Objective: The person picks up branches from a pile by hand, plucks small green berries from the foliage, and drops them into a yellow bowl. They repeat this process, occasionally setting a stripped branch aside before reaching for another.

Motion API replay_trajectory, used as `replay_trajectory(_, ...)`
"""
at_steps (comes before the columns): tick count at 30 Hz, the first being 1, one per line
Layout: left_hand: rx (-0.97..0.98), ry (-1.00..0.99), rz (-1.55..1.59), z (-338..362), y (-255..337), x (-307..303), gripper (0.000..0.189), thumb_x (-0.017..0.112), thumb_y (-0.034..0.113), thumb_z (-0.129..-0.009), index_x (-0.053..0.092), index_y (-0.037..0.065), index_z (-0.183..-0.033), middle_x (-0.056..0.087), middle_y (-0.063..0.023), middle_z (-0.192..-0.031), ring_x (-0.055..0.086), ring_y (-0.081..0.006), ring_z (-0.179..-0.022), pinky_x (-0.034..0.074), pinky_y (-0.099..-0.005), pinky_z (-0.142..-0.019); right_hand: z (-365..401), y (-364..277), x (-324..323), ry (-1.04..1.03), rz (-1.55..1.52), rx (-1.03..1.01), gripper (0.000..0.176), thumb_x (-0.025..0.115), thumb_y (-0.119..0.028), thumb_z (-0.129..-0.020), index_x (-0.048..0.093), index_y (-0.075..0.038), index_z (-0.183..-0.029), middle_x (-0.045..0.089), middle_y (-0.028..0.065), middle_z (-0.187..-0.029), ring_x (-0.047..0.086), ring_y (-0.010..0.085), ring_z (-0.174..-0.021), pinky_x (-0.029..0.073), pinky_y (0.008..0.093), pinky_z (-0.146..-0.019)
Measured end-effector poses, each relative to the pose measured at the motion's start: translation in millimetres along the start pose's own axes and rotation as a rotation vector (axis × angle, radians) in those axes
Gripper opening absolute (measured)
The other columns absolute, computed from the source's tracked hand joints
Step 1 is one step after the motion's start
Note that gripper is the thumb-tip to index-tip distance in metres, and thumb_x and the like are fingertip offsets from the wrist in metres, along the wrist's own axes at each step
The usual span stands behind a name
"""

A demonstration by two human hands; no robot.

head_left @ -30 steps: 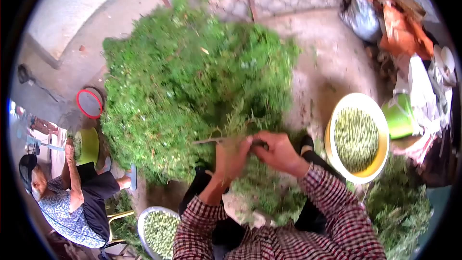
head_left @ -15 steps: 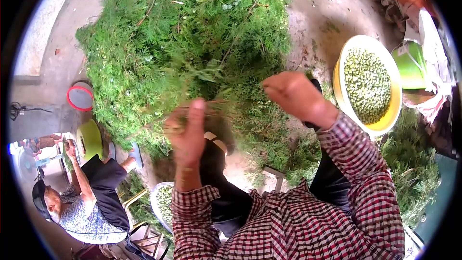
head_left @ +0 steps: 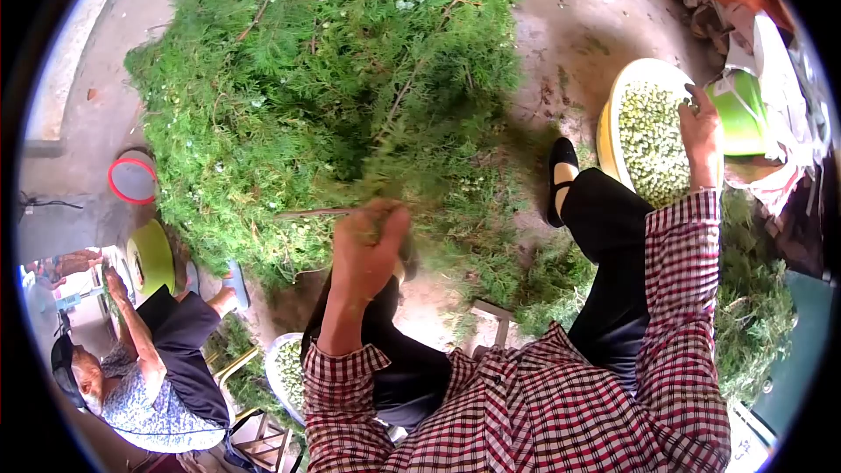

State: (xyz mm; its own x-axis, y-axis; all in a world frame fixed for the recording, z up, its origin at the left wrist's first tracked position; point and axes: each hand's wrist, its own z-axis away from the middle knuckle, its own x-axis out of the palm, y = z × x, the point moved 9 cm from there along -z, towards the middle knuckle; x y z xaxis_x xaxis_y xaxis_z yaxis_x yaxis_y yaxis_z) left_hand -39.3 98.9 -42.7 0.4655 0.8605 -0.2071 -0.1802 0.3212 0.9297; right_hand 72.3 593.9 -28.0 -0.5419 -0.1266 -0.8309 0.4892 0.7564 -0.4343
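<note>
My left hand (head_left: 370,241) is closed around an evergreen branch, whose brown stem (head_left: 311,212) sticks out to the left and whose leafy part is blurred. It is held above the near edge of a large heap of cut evergreen branches (head_left: 289,96). Over at the right, my right hand (head_left: 703,136) is above the far side of a yellow basin (head_left: 606,136) filled with small green cones (head_left: 653,144). Its fingers are apart, and nothing shows in them.
Another person (head_left: 149,385) sits at the lower left, hands raised, beside a yellow-green tub (head_left: 151,256). A red-rimmed bucket (head_left: 131,177) stands near the heap. A second basin with green cones (head_left: 287,372) is by my left leg. A green bucket (head_left: 740,114) stands beyond the yellow basin.
My right hand has moved right, from above the heap to the yellow basin, and its fingers have opened. My left hand has shifted slightly right and down, still gripping the branch.
</note>
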Motion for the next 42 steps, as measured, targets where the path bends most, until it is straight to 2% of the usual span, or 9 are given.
replay_trajectory(1,0.055,-0.140,-0.349,1.9,3.5,14.7,0.015,0.052,0.012,-0.085,0.057,-0.002,-0.089,0.058,-0.0080,-0.061,0.057,-0.0169,-0.054,0.045,-0.0275,-0.051,0.5,39.5,3.2,-0.031,0.229,0.096,0.048,0.060,-0.025,-0.073,0.051,-0.007,-0.117,0.061,0.0178,-0.093,0.060,0.0279,-0.083,0.047,0.0367,-0.074)
replay_trajectory(4,0.317,-0.460,-0.702,21.6,-6.6,60.9,0.035,0.066,0.017,-0.069,0.059,0.001,-0.099,0.060,-0.0163,-0.090,0.058,-0.0322,-0.079,0.045,-0.0378,-0.064,26.2,100.8,23.7,-0.322,0.671,0.359,0.069,0.058,-0.041,-0.074,0.037,-0.004,-0.127,0.043,0.0273,-0.120,0.042,0.0394,-0.112,0.032,0.0431,-0.097)
replay_trajectory(6,0.248,-0.640,-0.826,32.2,-16.5,75.0,0.045,0.069,0.017,-0.066,0.057,0.004,-0.107,0.060,-0.0159,-0.090,0.058,-0.0306,-0.076,0.046,-0.0363,-0.066,43.8,95.9,22.4,-0.356,0.461,0.495,0.061,0.060,-0.038,-0.074,0.044,-0.005,-0.123,0.047,0.0170,-0.123,0.037,0.0291,-0.120,0.031,0.0393,-0.098)
replay_trajectory(7,0.253,-0.714,-0.863,35.9,-21.6,75.1,0.048,0.071,0.019,-0.065,0.057,0.005,-0.109,0.060,-0.0154,-0.090,0.058,-0.0282,-0.075,0.046,-0.0349,-0.067,48.9,77.9,11.6,-0.331,0.419,0.525,0.051,0.060,-0.034,-0.076,0.051,-0.002,-0.115,0.057,0.0151,-0.108,0.051,0.0247,-0.102,0.040,0.0365,-0.086)
replay_trajectory(10,0.169,-0.628,-0.629,25.9,-20.9,47.1,0.050,0.072,0.020,-0.065,0.057,0.005,-0.110,0.060,-0.0110,-0.088,0.056,-0.0161,-0.071,0.045,-0.0287,-0.065,40.2,136.2,50.2,-0.245,-0.039,0.540,0.044,0.058,-0.032,-0.077,0.058,0.003,-0.104,0.060,0.0079,-0.081,0.048,0.0115,-0.060,0.041,0.0277,-0.058)
replay_trajectory(13,0.043,-0.598,-0.411,24.0,-10.1,26.7,0.038,0.068,0.010,-0.072,0.057,0.001,-0.107,0.061,-0.0070,-0.085,0.056,-0.0125,-0.074,0.046,-0.0252,-0.066,39.6,73.1,44.5,-0.290,0.056,0.363,0.046,0.057,-0.035,-0.074,0.059,-0.001,-0.105,0.061,0.0179,-0.099,0.058,0.0272,-0.091,0.043,0.0358,-0.082)
replay_trajectory(27,0.071,0.005,0.367,18.7,1.5,-71.4,0.025,0.061,0.018,-0.081,0.059,0.000,-0.099,0.063,-0.0075,-0.088,0.059,-0.0130,-0.073,0.047,-0.0244,-0.064,55.0,-45.8,138.3,-0.583,0.265,-0.102,0.041,0.057,-0.029,-0.073,0.058,-0.001,-0.103,0.057,0.0206,-0.103,0.054,0.0314,-0.099,0.041,0.0364,-0.087)
replay_trajectory(33,0.114,0.147,0.386,19.5,-8.2,-96.4,0.025,0.059,0.020,-0.083,0.060,0.000,-0.098,0.064,-0.0103,-0.087,0.060,-0.0148,-0.070,0.047,-0.0242,-0.061,120.3,-125.3,192.3,-0.854,0.222,-0.264,0.047,0.057,-0.029,-0.075,0.053,0.002,-0.110,0.054,0.0213,-0.110,0.049,0.0343,-0.103,0.039,0.0380,-0.090)
replay_trajectory(42,0.139,0.209,0.424,27.5,-11.2,-108.6,0.024,0.056,0.020,-0.084,0.061,-0.001,-0.096,0.064,-0.0112,-0.085,0.060,-0.0152,-0.067,0.047,-0.0247,-0.059,163.0,-117.0,222.5,-0.969,0.147,-0.274,0.046,0.055,-0.027,-0.074,0.054,0.006,-0.106,0.058,0.0246,-0.096,0.054,0.0366,-0.092,0.042,0.0399,-0.084)
